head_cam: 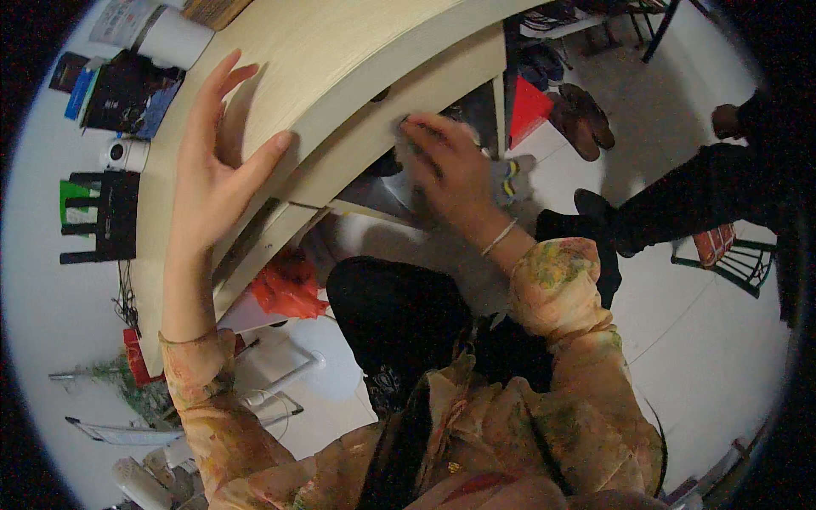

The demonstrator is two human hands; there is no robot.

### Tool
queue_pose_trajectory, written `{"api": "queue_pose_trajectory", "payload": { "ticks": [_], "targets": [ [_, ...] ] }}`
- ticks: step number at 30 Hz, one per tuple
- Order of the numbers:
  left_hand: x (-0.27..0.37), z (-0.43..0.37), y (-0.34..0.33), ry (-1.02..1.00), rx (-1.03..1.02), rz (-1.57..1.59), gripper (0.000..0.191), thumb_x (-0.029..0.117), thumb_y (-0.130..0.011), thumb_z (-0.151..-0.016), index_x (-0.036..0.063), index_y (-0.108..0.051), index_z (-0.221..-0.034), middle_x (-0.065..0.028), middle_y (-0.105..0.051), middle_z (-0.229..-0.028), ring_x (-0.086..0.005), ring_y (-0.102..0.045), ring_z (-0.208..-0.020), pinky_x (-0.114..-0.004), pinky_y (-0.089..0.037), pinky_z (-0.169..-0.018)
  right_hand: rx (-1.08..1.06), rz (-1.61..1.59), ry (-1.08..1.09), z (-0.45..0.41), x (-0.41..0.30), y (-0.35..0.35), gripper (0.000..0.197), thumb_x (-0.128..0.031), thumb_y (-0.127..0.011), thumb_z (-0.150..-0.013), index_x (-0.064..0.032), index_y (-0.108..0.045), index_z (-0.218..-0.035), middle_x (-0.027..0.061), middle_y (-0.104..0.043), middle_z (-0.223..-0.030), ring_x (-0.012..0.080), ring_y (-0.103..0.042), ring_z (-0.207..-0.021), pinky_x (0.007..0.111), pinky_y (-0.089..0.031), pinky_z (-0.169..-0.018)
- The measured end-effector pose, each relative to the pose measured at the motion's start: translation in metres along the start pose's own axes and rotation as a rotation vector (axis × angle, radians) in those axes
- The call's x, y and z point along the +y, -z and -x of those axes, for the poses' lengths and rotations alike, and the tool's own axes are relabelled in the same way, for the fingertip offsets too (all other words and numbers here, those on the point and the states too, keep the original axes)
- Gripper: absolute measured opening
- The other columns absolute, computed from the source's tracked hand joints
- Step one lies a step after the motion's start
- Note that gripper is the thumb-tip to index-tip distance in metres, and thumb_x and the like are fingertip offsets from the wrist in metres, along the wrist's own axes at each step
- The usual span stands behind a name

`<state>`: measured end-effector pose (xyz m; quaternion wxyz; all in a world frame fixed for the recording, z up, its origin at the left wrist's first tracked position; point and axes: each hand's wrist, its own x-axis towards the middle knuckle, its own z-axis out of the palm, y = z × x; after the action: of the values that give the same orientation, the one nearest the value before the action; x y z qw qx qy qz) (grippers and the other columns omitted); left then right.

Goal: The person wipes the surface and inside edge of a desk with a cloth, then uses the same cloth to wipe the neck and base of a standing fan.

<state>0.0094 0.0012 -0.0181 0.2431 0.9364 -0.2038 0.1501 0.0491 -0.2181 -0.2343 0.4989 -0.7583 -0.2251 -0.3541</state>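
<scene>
My left hand [213, 169] is raised at the edge of a cream-coloured desktop [357, 44], fingers apart and holding nothing. Its thumb lies over the desk's rounded front edge. My right hand [449, 162] is at the lower edge of a cream drawer front [440, 89], its fingers bent and slightly blurred. The fingertips reach the panel's face. A greyish blur shows by the palm, and whether the hand grips anything is unclear. Below the drawer front, an open compartment with a greyish interior is partly covered by that hand.
Along the desk's far side stand a white camera [125, 154], a black router [115, 217] and a white cylindrical container [175, 38]. A red plastic bag [290, 287] is under the desk. At right are another person's dark-clothed leg [682, 191], brown shoes [580, 121] and a small green chair [743, 261].
</scene>
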Motion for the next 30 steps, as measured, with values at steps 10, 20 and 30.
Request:
{"api": "queue_pose_trajectory", "payload": {
  "ticks": [10, 20, 30],
  "targets": [
    [0.021, 0.001, 0.009, 0.281, -0.095, 0.427, 0.086, 0.012, -0.077, -0.086, 0.0041, -0.024, -0.153, -0.0151, -0.043, -0.143, -0.0190, -0.050, -0.119, -0.030, -0.043, -0.099, 0.105, 0.141, 0.059, -0.007, -0.024, -0.010, 0.043, -0.003, -0.068, -0.080, -0.0118, -0.066, -0.122, 0.0093, -0.062, -0.122, 0.0314, -0.061, -0.104, 0.039, -0.052, -0.086],
    [0.000, 0.006, 0.011, 0.117, 0.028, 0.341, 0.080, 0.023, -0.073, -0.091, -0.0019, -0.026, -0.150, -0.0187, -0.047, -0.136, -0.0230, -0.048, -0.126, -0.031, -0.039, -0.104, 0.104, 0.101, 0.128, -0.020, -0.084, -0.042, 0.047, -0.007, -0.069, -0.079, -0.0161, -0.063, -0.124, 0.0111, -0.056, -0.127, 0.0347, -0.059, -0.107, 0.043, -0.053, -0.085],
    [-0.014, 0.004, 0.011, 0.125, 0.044, 0.339, 0.081, 0.027, -0.070, -0.092, -0.0027, -0.022, -0.151, -0.0263, -0.044, -0.141, -0.0305, -0.046, -0.132, -0.037, -0.039, -0.107, 0.028, 0.173, 0.443, 0.002, -0.115, -0.085, 0.041, -0.008, -0.066, -0.080, -0.0137, -0.063, -0.121, -0.0009, -0.059, -0.124, 0.0206, -0.058, -0.105, 0.031, -0.055, -0.079]
  ]
}}
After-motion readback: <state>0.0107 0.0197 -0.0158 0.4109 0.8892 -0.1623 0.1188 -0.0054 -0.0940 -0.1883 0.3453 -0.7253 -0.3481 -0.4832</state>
